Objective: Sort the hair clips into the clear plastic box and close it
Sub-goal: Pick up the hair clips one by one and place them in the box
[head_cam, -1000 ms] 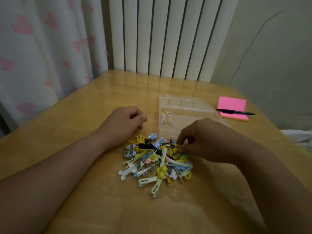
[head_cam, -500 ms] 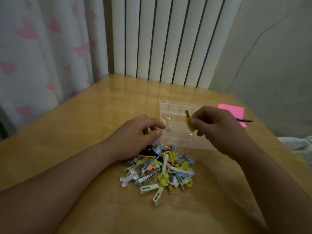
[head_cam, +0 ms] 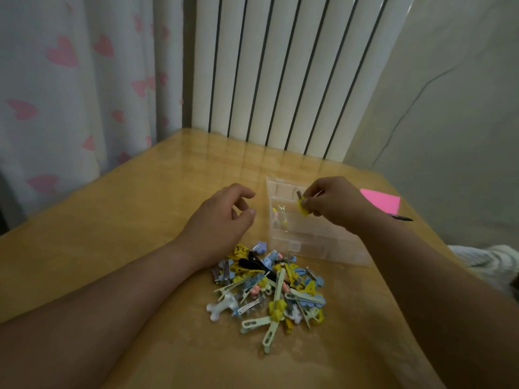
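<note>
A heap of hair clips [head_cam: 269, 290], yellow, blue, pale green, black and white, lies on the wooden table [head_cam: 112, 248]. Behind it stands the clear plastic box [head_cam: 317, 242], open, with a few small clips [head_cam: 279, 213] in its left compartment. My right hand [head_cam: 334, 203] hovers over the box and pinches a yellow clip [head_cam: 302, 206] with a metal end. My left hand [head_cam: 222, 217] hangs just left of the box, fingers loosely curled, holding nothing.
A pink sticky-note pad [head_cam: 383, 202] and a black pen [head_cam: 403, 218] lie to the right of the box, near the table's right edge. A white radiator [head_cam: 280, 74] and a heart-print curtain [head_cam: 70, 94] stand behind the table.
My right hand lifted a yellow clip out of the heap and carried it up over the box. My left hand rose from the heap to beside the box.
</note>
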{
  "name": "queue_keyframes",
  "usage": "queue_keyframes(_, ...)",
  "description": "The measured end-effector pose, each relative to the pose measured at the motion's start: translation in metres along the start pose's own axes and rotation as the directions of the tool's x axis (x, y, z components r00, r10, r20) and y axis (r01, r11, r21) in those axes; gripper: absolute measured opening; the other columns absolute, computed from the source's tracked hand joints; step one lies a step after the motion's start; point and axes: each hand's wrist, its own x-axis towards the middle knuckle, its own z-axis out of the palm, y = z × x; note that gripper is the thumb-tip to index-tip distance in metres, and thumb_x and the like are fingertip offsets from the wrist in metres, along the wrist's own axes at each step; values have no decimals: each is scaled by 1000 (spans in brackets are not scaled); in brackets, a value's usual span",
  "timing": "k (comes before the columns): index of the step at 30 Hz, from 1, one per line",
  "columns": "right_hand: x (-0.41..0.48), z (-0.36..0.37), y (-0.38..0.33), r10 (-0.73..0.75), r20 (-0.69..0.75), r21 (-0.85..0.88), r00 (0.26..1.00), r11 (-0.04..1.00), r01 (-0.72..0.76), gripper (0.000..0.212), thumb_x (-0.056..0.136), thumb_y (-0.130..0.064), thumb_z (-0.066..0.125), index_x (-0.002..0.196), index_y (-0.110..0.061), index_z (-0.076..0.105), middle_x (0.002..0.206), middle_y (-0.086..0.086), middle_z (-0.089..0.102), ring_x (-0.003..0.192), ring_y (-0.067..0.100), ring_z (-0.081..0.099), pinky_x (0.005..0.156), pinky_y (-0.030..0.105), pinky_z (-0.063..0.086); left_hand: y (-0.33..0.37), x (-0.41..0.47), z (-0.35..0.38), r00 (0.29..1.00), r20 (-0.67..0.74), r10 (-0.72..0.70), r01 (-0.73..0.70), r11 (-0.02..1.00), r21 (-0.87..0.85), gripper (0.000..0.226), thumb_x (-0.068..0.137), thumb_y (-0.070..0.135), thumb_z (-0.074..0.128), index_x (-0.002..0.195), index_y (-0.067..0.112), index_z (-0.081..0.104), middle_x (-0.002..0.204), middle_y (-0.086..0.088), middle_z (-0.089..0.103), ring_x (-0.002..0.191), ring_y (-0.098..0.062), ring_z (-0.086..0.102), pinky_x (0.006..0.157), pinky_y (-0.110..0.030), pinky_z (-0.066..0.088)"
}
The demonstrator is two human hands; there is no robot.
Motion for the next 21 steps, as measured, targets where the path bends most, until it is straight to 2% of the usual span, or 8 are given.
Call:
queue_keyframes(3, 7, 6, -1, 38, 94, -83, 995, 996, -31, 4, 88, -9, 80, 87, -12, 77, 80, 10, 77, 72, 21, 72, 62, 29, 58, 0, 1, 0, 1000, 6, -23, 23, 1000, -13, 27, 104, 33, 61, 130, 31, 61, 107, 12, 63, 85, -11, 61, 78, -38, 55)
queue_keyframes(6, 9, 9, -2, 88, 123, -138, 989, 988, -70, 5, 90, -10, 76, 86, -10, 79, 74, 7, 77, 65, 16, 70, 45, 18, 45, 0, 0, 1, 999, 28, -25, 25, 1000, 6, 27, 103, 34, 62, 129, 28, 63, 104, 11, 65, 84, -10, 61, 79, -40, 56)
queue_keyframes(8, 12, 11, -3, 108, 113, -154, 988, 984, -90, 7, 89, -9, 75, 86, -5, 81, 75, 10, 78, 63, 16, 70, 45, 18, 43, 0, 0, 1, 999, 31, -29, 28, 1000, 4, 27, 102, 33, 63, 128, 27, 64, 102, 11, 65, 83, -8, 60, 79, -39, 55)
queue_keyframes(10, 14, 13, -4, 130, 115, -164, 985, 980, -110, 10, 87, -9, 75, 88, -1, 82, 80, 14, 79, 64, 20, 73, 47, 21, 49, 1, 0, 0, 999, 33, -34, 33, 999, 7, 26, 102, 33, 63, 128, 27, 64, 101, 11, 65, 82, -7, 60, 79, -37, 54)
queue_keyframes(12, 15, 15, -3, 137, 108, -198, 985, 974, -113, 15, 87, -14, 77, 90, 0, 82, 83, 16, 80, 76, 29, 77, 60, 34, 60, 2, 0, 0, 999, 32, -44, 43, 999, 8, 26, 102, 33, 63, 127, 27, 65, 101, 11, 65, 83, -7, 60, 80, -37, 54)
queue_keyframes(13, 14, 15, -1, 129, 88, -218, 988, 970, -107, 16, 88, -18, 78, 89, -3, 82, 82, 13, 79, 78, 30, 77, 65, 38, 60, 2, -1, 0, 998, 30, -46, 46, 999, 4, 25, 102, 33, 63, 126, 27, 65, 101, 12, 66, 83, -8, 61, 80, -37, 55)
queue_keyframes(18, -28, 7, -3, -116, -170, -235, 979, 969, 74, 12, 96, -34, 71, 93, -23, 74, 84, -8, 70, 74, 12, 67, 69, 39, 61, 3, -1, 0, 998, 22, -58, 58, 998, -13, 24, 102, 32, 63, 125, 26, 66, 100, 11, 66, 81, -7, 60, 80, -33, 53)
queue_keyframes(21, -67, -4, -13, -199, -183, -142, 963, 974, 175, 10, 97, -36, 72, 91, -27, 74, 82, -11, 70, 72, 6, 64, 60, 27, 50, 2, -1, -1, 998, 24, -62, 63, 998, -4, 22, 103, 33, 62, 124, 28, 66, 100, 11, 66, 84, -5, 59, 76, -29, 51)
